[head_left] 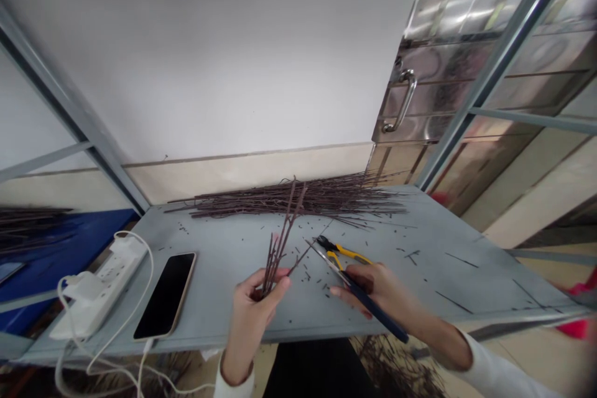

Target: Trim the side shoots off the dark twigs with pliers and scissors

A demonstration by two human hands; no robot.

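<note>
My left hand [259,298] is closed around a small bunch of dark twigs [283,233] that stand upright from the fist. One thin twig leans out from it to the right. In my right hand [366,289] is a pair of scissors with dark blue handles [373,308], the blades pointing up and left towards that leaning twig. Yellow-handled pliers [344,251] lie on the grey table [219,273] just beyond the scissors. Behind both hands, a long pile of dark twigs [308,197] runs across the back of the table.
A phone [165,295] on a cable and a white power strip [100,286] lie at the left. Small twig cuttings are scattered over the table. Metal posts [494,56] rise at both sides, and more twigs [401,373] lie on the floor below.
</note>
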